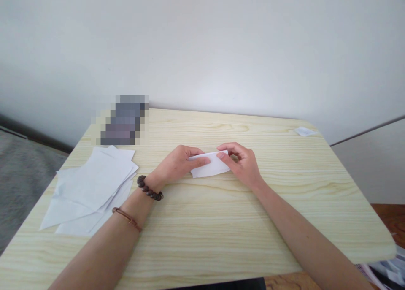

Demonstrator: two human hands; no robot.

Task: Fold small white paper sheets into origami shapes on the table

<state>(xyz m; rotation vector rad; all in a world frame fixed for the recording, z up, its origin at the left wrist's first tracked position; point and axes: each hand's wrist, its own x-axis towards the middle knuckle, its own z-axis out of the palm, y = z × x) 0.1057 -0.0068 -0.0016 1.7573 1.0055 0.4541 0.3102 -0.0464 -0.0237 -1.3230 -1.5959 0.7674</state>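
**Holding folded paper (212, 166) over the central worktop (221, 235)**

Well in from the edges, with room rightward. Pinching its ends, thumbs closed against fingers, in left hand (181, 163) and right hand (241, 162). Flanked at left by loose sheets (95, 180) and a blurred dark object (122, 123), at far right by a small paper piece (305, 131).

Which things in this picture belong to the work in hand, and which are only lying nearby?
In the work: held paper, left hand, right hand; probably sheets.
Lying nearby, apparently: blurred dark object; small white piece, its use unclear.
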